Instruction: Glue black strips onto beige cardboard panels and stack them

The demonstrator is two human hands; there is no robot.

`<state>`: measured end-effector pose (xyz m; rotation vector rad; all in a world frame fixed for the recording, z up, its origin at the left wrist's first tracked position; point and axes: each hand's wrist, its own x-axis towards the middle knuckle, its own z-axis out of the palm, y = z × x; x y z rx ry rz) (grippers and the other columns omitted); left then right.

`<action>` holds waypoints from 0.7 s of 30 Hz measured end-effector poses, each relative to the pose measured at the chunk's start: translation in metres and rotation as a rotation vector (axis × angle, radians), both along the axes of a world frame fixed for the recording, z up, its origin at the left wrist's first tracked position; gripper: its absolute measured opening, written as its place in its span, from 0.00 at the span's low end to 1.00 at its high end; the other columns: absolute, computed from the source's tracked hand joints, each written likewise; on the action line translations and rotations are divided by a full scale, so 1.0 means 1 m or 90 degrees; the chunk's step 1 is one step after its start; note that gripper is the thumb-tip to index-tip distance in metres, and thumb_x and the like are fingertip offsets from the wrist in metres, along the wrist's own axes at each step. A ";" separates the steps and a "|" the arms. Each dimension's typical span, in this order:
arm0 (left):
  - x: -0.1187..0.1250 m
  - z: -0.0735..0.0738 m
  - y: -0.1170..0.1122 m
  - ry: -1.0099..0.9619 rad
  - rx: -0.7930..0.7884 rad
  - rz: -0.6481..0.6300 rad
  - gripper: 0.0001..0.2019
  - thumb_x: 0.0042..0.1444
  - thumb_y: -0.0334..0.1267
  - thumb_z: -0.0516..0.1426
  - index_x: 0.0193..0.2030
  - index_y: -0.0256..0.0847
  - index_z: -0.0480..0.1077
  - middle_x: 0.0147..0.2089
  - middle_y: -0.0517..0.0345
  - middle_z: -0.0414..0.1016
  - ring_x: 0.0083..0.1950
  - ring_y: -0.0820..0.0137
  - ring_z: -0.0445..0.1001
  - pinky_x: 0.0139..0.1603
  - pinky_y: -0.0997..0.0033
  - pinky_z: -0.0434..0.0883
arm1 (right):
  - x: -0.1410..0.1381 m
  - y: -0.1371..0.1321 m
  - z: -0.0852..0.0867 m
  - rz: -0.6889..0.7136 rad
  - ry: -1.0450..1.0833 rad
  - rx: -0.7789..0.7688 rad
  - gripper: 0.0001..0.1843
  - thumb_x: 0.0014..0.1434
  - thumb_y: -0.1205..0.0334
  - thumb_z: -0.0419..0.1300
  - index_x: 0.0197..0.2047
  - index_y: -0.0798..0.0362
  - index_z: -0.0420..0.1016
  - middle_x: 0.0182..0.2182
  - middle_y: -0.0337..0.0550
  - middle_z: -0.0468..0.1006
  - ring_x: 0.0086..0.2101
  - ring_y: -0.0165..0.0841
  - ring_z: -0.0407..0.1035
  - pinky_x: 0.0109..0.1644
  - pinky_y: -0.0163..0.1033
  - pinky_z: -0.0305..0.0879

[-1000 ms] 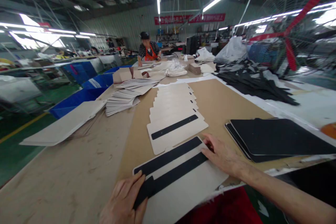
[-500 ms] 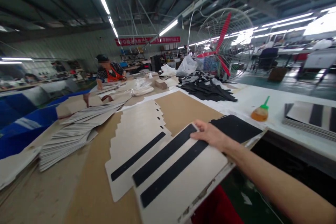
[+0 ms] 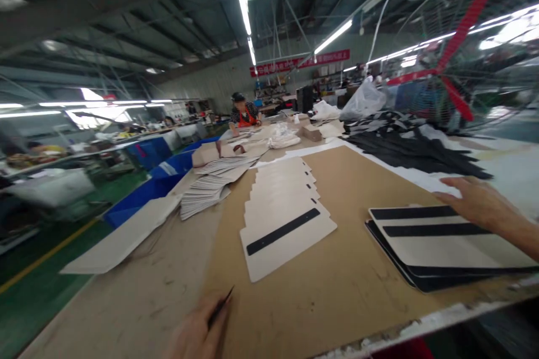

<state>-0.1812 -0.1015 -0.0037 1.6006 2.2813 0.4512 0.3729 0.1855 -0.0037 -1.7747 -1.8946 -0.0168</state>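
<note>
My right hand [image 3: 484,207] is at the right, fingers stretched out over the far edge of a beige panel with two black stripes [image 3: 438,244]. That panel lies on dark panels [image 3: 398,263] near the table's front edge. At the bottom, blurred and partly cut off, my left hand [image 3: 202,328] is closed on a thin dark pointed tool [image 3: 221,305], whose exact kind I cannot make out. Between the hands, a row of overlapping beige panels [image 3: 286,235] runs away from me, the nearest bearing one black stripe.
Fanned beige sheets [image 3: 206,193] lie left, beside blue bins [image 3: 135,199]. Black cut pieces [image 3: 416,148] are heaped at the back right, before a large fan with red blades [image 3: 467,28]. A co-worker [image 3: 244,112] is at the table's far end.
The striped panel has moved right, off the overlapping row and onto the dark panels, and my right hand's grip has loosened. My left hand has come into view. The view has swung left.
</note>
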 end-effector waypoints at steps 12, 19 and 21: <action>0.050 -0.006 0.047 0.105 -0.021 -0.047 0.25 0.61 0.37 0.44 0.63 0.31 0.60 0.69 0.42 0.58 0.67 0.60 0.63 0.67 0.60 0.61 | -0.240 -0.088 -0.018 0.361 -0.164 -0.162 0.26 0.65 0.52 0.48 0.52 0.63 0.75 0.53 0.61 0.74 0.53 0.50 0.67 0.60 0.54 0.58; 0.049 0.002 -0.040 0.035 -0.096 -0.043 0.26 0.59 0.41 0.48 0.64 0.42 0.61 0.73 0.53 0.52 0.67 0.58 0.63 0.67 0.57 0.62 | -0.183 -0.175 -0.056 0.420 -0.132 -0.121 0.29 0.62 0.44 0.53 0.59 0.51 0.72 0.59 0.52 0.71 0.57 0.51 0.64 0.61 0.57 0.61; 0.044 0.011 -0.063 0.011 -0.060 -0.016 0.25 0.57 0.44 0.52 0.61 0.44 0.65 0.69 0.52 0.60 0.67 0.57 0.63 0.67 0.57 0.61 | -0.167 -0.194 -0.069 0.441 -0.106 -0.072 0.28 0.61 0.43 0.56 0.61 0.45 0.71 0.60 0.48 0.70 0.57 0.52 0.64 0.59 0.58 0.63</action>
